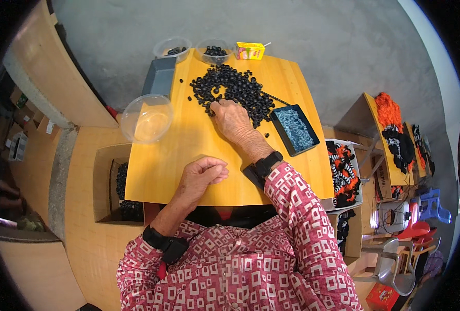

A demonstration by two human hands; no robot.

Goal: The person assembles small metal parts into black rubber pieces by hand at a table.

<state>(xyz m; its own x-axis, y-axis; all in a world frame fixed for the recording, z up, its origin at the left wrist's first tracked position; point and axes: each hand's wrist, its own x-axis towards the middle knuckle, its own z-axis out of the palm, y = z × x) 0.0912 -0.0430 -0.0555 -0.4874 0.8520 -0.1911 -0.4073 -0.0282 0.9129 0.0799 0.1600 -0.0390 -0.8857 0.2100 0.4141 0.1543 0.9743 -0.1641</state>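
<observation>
A heap of small black ring-like pieces (pixel 231 83) is spread over the far middle of the yellow wooden table (pixel 188 140). My right hand (pixel 232 120) reaches to the near left edge of this heap, its fingers bent down and drawn together at the pieces. What the fingertips pinch is hidden. Closer to me, my left hand (pixel 203 177) hovers by the table's near edge with fingers curled and thumb pressed against them. Anything inside it is too small to see. Right of the heap lies a dark tray (pixel 316 141) of small pale-blue bits.
A clear round tub (pixel 128 120) and a grey tray (pixel 157 78) stand on the left. Two clear bowls (pixel 160 47) (pixel 203 54) with black pieces and a yellow drink carton (pixel 250 51) line the back. Boxes (pixel 105 207) (pixel 358 176) flank the table.
</observation>
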